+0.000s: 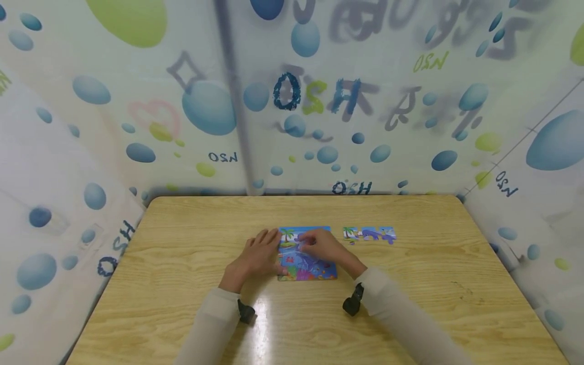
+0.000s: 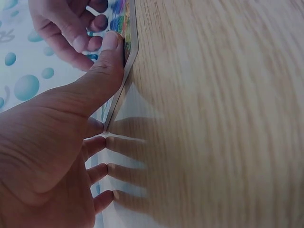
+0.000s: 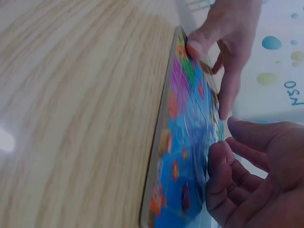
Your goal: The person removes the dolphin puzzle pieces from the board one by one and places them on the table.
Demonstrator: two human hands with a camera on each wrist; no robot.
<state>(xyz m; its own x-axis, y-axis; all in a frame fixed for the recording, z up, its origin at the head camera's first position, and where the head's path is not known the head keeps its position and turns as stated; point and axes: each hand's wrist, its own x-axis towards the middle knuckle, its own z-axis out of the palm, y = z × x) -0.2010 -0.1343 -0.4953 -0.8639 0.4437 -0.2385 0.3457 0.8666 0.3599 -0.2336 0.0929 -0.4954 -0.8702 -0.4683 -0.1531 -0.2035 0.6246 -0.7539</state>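
On the wooden tabletop [image 1: 456,253] lies a colourful puzzle board [image 1: 307,264]; a row of puzzle pieces [image 1: 370,233] lies outside it, near its right side. The left hand [image 1: 257,253] is at the board's left edge. Its wrist view shows what the head view does not: the thumb on the edge, three spread fingertips [image 2: 97,173] touching the tabletop. Over the board, the right hand [image 1: 325,246] has bent fingers; whether they pinch something, I cannot tell.

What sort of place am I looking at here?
Likely a small indoor booth for tabletop work: a wood-grain table, bubble-patterned walls close around three sides, and a colourful picture puzzle laid out.
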